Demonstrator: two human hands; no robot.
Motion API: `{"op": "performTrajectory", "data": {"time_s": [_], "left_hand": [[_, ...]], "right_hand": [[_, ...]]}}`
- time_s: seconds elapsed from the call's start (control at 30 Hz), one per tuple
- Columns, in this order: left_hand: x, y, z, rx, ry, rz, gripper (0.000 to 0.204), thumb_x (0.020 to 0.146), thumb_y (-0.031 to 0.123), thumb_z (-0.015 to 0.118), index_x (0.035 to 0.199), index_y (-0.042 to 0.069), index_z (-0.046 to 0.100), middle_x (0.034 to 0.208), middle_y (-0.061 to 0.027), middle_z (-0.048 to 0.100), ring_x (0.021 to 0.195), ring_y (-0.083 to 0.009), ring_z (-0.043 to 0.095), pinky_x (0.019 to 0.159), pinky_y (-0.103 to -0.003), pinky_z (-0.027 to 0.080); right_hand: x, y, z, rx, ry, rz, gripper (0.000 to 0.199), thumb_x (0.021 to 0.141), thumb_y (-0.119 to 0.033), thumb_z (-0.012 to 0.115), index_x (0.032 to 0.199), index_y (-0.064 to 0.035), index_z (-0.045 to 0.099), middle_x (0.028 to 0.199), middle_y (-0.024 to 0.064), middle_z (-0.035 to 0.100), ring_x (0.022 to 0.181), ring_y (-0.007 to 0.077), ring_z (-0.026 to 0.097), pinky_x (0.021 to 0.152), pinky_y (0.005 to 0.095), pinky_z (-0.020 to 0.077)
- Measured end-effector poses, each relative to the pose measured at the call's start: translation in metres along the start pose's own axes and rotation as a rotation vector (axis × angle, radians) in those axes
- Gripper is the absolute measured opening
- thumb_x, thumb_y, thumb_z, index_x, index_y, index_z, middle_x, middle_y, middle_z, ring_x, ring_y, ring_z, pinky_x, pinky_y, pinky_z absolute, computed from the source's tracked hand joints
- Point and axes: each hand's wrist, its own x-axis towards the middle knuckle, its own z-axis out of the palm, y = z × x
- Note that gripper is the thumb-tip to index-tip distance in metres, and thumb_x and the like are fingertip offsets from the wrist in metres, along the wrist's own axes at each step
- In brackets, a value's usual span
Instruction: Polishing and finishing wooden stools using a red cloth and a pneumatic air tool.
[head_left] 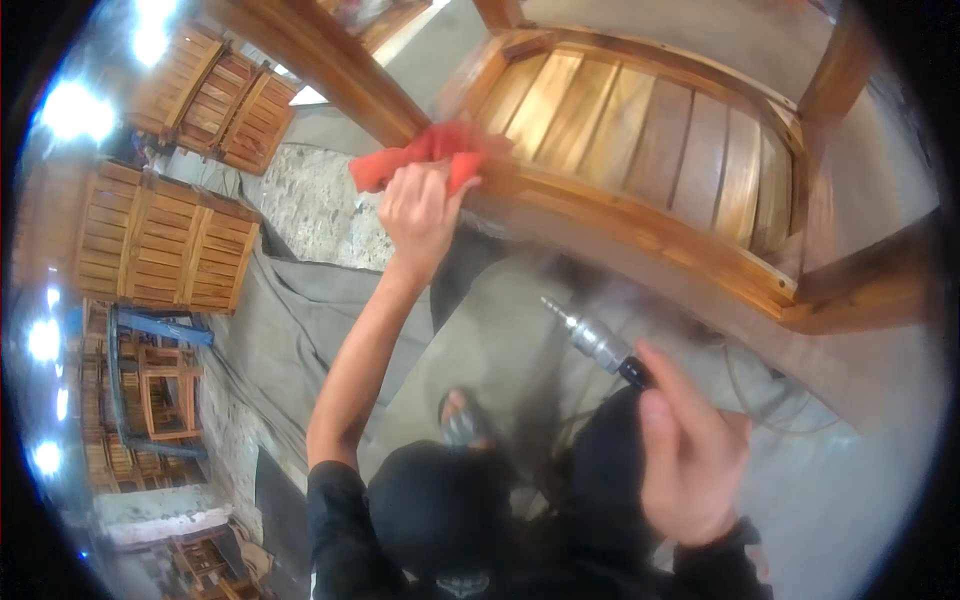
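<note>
My left hand (420,215) is closed on a bunched red cloth (415,160), which rests against the near left corner of a varnished wooden furniture frame (620,205). Slats in mixed light and dark brown fill the middle of that frame, and legs rise from its corners. Below its near rail, my right hand (695,450) grips a slim silver hand tool (597,343) with a black collar and a thin tip. The tip points up and left, apart from the wood. Most of the tool's rear end is hidden in my hand, so its exact kind cannot be told.
Slatted wooden panels (165,240) stand at the left, near a blue and dark metal frame (150,330). A grey sheet (310,320) lies on the floor. A thin hose (770,425) curves at the lower right. My sandalled foot (462,420) shows below.
</note>
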Motion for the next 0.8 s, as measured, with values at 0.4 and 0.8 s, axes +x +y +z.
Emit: {"op": "performTrajectory", "data": {"time_s": [0.4, 0.8], "left_hand": [[-0.004, 0.046, 0.032, -0.154, 0.1, 0.154, 0.024, 0.061, 0.01, 0.072, 0.084, 0.008, 0.066, 0.08, -0.0028, 0.061, 0.078, -0.0223, 0.057, 0.069, -0.038, 0.04], [0.015, 0.209, 0.036, -0.681, 0.206, 0.283, 0.017, 0.062, 0.023, 0.058, 0.072, 0.01, 0.056, 0.079, -0.0039, 0.052, 0.072, -0.0203, 0.05, 0.059, -0.036, 0.037]], "right_hand": [[-0.044, -0.015, -0.043, -0.34, 0.244, 0.197, 0.039, 0.09, -0.025, 0.05, 0.112, 0.0028, 0.067, 0.08, 0.0145, 0.07, 0.064, 0.0149, 0.06, 0.065, 0.0252, 0.0452], [-0.065, -0.012, 0.001, -0.369, 0.534, 0.268, 0.053, 0.097, -0.036, 0.044, 0.127, 0.0063, 0.056, 0.057, -0.0052, 0.041, 0.052, 0.0029, 0.035, 0.048, 0.0213, 0.0216]]}}
